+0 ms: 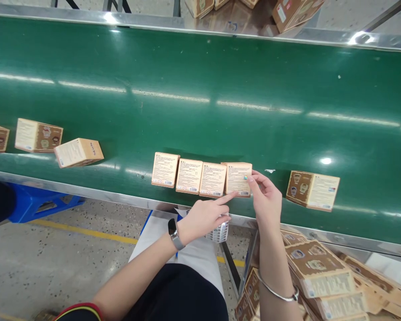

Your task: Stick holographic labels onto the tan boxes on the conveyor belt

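In a row of small cardboard boxes on the green belt, the rightmost box (238, 176) lies with its printed cream face up. My right hand (266, 196) is at its right edge, thumb and forefinger pinched at a small shiny coloured sticker (245, 178) on that face. Whether the sticker is fully down, I cannot tell. My left hand (209, 216) reaches in from below, its index finger stretched out to the box's lower edge and the other fingers loosely bent. Left of this box stand three similar boxes (189, 176), side by side, with no such sticker visible.
Another box (313, 191) with a shiny sticker lies farther right on the belt (200, 120). Several boxes (78, 152) sit to the left. Stacked boxes (321, 267) are at lower right, below the metal rail. A white plastic basket (218, 232) and blue stool (36, 203) stand below the belt.
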The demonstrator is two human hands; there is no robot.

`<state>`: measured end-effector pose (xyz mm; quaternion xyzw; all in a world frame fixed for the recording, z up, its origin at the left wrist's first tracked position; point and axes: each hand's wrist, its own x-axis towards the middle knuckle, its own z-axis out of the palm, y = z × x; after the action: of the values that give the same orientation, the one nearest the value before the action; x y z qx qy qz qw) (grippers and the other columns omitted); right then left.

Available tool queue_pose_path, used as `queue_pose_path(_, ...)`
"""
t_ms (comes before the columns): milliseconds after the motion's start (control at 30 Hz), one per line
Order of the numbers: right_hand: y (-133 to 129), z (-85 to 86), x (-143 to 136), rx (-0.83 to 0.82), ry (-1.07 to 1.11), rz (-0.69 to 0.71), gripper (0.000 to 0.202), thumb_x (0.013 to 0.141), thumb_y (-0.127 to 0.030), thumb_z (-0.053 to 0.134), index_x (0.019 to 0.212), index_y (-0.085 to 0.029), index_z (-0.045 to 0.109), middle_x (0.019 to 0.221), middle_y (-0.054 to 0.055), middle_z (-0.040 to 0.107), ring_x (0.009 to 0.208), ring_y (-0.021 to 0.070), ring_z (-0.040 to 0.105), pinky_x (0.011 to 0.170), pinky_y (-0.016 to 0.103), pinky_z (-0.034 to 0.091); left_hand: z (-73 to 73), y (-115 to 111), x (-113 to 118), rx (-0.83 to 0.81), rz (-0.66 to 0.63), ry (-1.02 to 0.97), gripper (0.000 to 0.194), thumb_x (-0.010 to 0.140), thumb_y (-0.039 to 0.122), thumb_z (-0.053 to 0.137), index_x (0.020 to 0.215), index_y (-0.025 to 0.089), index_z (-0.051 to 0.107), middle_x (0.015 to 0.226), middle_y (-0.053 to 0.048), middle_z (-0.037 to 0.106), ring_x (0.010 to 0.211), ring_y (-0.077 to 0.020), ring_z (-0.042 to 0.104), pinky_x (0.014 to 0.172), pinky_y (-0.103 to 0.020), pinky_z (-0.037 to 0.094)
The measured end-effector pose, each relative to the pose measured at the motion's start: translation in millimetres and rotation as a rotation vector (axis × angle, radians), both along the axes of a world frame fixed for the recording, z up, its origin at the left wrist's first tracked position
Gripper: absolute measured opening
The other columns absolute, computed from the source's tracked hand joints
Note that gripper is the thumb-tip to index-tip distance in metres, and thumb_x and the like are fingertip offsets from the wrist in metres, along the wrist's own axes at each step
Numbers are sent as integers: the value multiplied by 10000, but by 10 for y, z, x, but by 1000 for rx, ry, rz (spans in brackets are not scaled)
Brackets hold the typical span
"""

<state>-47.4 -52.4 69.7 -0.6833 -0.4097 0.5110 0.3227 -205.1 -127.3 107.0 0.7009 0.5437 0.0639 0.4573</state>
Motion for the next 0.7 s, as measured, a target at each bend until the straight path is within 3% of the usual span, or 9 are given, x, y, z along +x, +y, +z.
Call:
queue_pose_path(333,-112,-84,-117,173,-189,-20,294,798,-477,643,837,-185,641,1070,130,698,978,246,657,850,412,537,2,13,-4,-2,-18,10,282,964,269,562,697,177,578,1563,61,394,620,-104,640,496,-304,385)
queue_pose_path(433,-119,-125,-170,267,-298,-26,269,824,-456,619,838,-188,625,1007,115,706,913,225,665,816,383,543,-23,17,-7,-10,-28,4,293,963,270,562,686,175,563,1562,50,399,605,-103,635,501,-304,390)
queue_pose_path(500,-97,-145,-191,298,-340,-56,274,833,-434,617,936,-180,630,954,97,712,866,213,672,797,365,544,-29,22,-17,-30,-19,-28,294,956,257,571,675,174,545,1560,45,407,601,-102,632,523,-302,404)
queue_pose_path(600,-52,-80,-167,269,-377,-122,516,847,-394,611,1297,-157,523,913,71,726,803,200,684,816,377,539,1,32,-72,-82,90,-171,280,947,253,578,681,178,540,1483,17,525,737,-133,669,622,-277,450)
queue_pose_path(667,-53,62,-117,250,-395,-111,613,869,-404,593,1409,-157,439,1001,97,729,850,208,687,868,404,526,50,39,-151,-145,241,-291,259,953,264,553,706,185,556,1228,-12,705,787,-149,660,663,-258,455)
queue_pose_path(700,-71,159,-89,248,-396,-67,571,882,-424,582,1383,-170,480,1058,111,721,900,217,683,898,417,514,81,43,-203,-178,318,-339,255,954,273,537,715,187,561,1035,-13,745,761,-148,641,657,-250,446)
